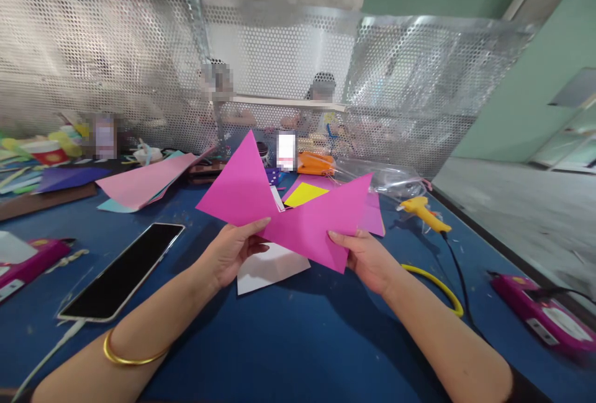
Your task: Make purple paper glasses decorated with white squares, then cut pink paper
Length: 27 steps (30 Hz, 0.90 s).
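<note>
A bright magenta sheet of paper (298, 229) with a deep V-shaped notch along its top edge is held up above the table. My left hand (235, 251) pinches its lower left edge, thumb in front and fingers behind. At the lower right corner my right hand (363, 253) grips the same sheet, thumb on top. Beneath it, a white sheet of paper (272, 268) lies on the table, partly covered. Behind the notch show a yellow piece of paper (305, 194) and a purple-pink sheet (372, 215).
On the blue table (288, 347), a charging phone (123, 272) lies at left, near pink paper (146, 179). At right are a yellow glue gun (426, 213), its cord, a yellow ring (440, 285) and a magenta power strip (542, 313). A perforated metal screen (279, 43) stands behind.
</note>
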Each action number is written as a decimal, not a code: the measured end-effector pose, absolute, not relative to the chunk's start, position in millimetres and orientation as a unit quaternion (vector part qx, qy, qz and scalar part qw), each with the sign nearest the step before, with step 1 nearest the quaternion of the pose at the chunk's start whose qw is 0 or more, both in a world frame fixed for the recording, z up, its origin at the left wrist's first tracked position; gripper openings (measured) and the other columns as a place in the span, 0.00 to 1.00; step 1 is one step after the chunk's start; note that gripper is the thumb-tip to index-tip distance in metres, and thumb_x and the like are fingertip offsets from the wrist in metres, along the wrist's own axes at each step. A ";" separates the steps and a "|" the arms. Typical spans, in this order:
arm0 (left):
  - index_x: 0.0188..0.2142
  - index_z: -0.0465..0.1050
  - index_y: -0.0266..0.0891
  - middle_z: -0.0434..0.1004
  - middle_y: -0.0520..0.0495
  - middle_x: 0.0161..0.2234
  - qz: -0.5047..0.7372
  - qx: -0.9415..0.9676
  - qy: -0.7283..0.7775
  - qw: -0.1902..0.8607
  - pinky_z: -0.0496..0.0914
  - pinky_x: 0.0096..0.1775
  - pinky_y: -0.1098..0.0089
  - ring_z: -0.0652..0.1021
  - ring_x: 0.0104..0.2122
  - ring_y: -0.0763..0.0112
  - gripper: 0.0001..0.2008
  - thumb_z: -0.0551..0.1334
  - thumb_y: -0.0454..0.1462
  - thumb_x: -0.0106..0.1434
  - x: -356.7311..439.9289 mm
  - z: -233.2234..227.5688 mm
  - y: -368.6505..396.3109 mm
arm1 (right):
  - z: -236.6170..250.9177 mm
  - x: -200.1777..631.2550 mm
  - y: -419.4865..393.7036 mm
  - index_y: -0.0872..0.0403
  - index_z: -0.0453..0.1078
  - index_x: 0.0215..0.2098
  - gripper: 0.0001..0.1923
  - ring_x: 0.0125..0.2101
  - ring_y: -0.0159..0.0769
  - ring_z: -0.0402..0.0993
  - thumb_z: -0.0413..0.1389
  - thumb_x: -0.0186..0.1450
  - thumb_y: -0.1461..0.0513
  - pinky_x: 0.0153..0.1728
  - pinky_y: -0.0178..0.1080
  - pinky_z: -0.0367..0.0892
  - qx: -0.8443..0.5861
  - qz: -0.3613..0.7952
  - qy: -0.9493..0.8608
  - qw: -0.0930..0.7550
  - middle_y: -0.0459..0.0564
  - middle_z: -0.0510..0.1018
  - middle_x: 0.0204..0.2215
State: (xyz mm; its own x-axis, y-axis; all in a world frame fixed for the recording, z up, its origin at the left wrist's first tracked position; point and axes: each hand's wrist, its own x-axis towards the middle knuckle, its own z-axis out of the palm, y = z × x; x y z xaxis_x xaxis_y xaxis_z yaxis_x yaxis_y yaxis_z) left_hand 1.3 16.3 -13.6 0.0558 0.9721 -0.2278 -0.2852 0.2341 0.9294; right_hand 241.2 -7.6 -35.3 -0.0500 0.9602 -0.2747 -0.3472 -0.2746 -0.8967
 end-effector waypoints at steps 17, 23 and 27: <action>0.24 0.78 0.36 0.76 0.49 0.20 0.469 0.518 0.510 0.502 0.65 0.22 0.73 0.72 0.20 0.71 0.07 0.73 0.37 0.48 -11.6 3.3 19.4 | -14.6 277.6 6.9 0.54 0.77 0.29 0.17 0.23 0.28 0.72 0.73 0.44 0.57 0.21 0.30 0.66 -0.484 0.508 -0.328 0.633 0.43 0.79 0.24; 0.23 0.78 0.37 0.76 0.49 0.19 0.458 0.533 0.505 0.502 0.64 0.22 0.73 0.72 0.19 0.72 0.07 0.71 0.38 0.50 -14.7 2.6 19.7 | -16.7 283.8 4.0 0.54 0.77 0.29 0.20 0.20 0.27 0.69 0.74 0.40 0.56 0.19 0.29 0.65 -0.495 0.478 -0.345 0.638 0.42 0.76 0.20; 0.25 0.78 0.36 0.76 0.49 0.19 0.453 0.530 0.502 0.511 0.63 0.22 0.73 0.72 0.19 0.72 0.07 0.70 0.38 0.51 -14.7 1.8 19.3 | -20.6 287.0 6.3 0.55 0.77 0.29 0.22 0.21 0.27 0.69 0.74 0.39 0.54 0.20 0.29 0.66 -0.507 0.453 -0.357 0.641 0.42 0.76 0.20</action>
